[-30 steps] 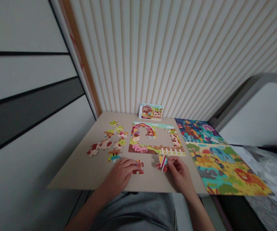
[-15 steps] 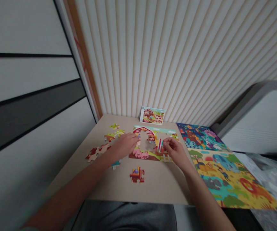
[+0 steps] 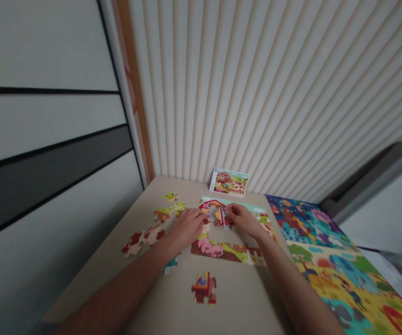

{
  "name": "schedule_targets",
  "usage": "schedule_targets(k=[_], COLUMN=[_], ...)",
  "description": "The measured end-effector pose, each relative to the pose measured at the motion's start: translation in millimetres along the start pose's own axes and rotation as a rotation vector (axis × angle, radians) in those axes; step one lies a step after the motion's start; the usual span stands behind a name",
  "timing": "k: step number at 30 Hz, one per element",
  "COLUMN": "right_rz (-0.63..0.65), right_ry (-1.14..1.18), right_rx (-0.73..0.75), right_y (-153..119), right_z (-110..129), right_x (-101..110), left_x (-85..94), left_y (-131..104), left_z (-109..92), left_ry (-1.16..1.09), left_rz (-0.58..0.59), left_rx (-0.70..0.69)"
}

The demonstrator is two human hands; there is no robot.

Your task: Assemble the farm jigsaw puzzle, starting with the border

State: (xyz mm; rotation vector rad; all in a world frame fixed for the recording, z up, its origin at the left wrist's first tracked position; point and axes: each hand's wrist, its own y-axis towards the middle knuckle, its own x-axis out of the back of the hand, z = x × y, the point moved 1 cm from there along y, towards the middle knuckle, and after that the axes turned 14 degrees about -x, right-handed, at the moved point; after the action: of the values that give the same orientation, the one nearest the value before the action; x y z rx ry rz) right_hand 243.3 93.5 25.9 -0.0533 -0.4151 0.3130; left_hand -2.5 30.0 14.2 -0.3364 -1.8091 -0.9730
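A farm jigsaw puzzle [image 3: 234,251], partly put together, has a barn along its top and a pink pig at the lower left; bare table shows through its middle. My right hand [image 3: 241,218] pinches a red-and-white puzzle piece [image 3: 223,217] over the gap below the barn roof. My left hand [image 3: 188,226] lies flat across the puzzle's left edge, fingers stretched out, with nothing visible in it. Closer to me, a loose puzzle piece [image 3: 204,287] with red, yellow and purple parts rests alone on the table.
Loose brown-and-cream pieces [image 3: 143,239] and green pieces [image 3: 171,197] lie on the left. A small picture card [image 3: 229,182] leans against the pleated wall [image 3: 204,93]. Two finished puzzles, a dark blue one [image 3: 300,218] and a yellow animal one [image 3: 347,284], lie at the right.
My right hand has moved the red-and-white piece left, from the puzzle's right part to the gap under the barn roof. My left hand stays at the left edge. The camera view has shifted.
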Motion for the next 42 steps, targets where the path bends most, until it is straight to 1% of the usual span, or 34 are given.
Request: schedule_targets(k=[4,6,8,11,16,20,28,31,35,39,42], right_rz=[0.114,0.125,0.114,0.079,0.008,-0.034,0.019,-0.006,-0.037,-0.097,-0.121], right_ry=[-0.074,-0.131,-0.185,-0.223,-0.298,-0.371,-0.502,-0.571,-0.613,-0.617,-0.639], right_rx=[0.037,0.074,0.105,0.137,0.257,0.241,0.221,0.253,0.281,0.255,0.202], right_y=[4,4,3,1,0,-1,-5,-8,-13,-26,-49], right_z=[6,7,7,9,16,15,2,3,11,20,24], right_x=[-8,-12,-16,-20,-24,-24,-22,-24,-25,-14,-6], left_x=[0.4,0.2,-0.1,-1.2,-3.8,-5.6,-7.6,-8.2,-7.1,-6.1,-6.4], left_y=[3,3,2,1,0,-1,-2,-2,-1,-2,-2], left_z=[-4,-5,-5,-4,-3,-1,-1,-1,-1,-1,-1], left_ry=[-0.021,-0.019,-0.016,-0.025,-0.044,-0.029,0.019,0.025,0.021,0.021,0.027], left_rz=[0.003,0.025,0.041,0.035,0.013,0.026,0.035,0.037,0.051,0.063,0.065], left_rx=[0.015,0.012,0.005,0.004,0.011,-0.005,-0.054,-0.055,-0.046,-0.051,-0.049])
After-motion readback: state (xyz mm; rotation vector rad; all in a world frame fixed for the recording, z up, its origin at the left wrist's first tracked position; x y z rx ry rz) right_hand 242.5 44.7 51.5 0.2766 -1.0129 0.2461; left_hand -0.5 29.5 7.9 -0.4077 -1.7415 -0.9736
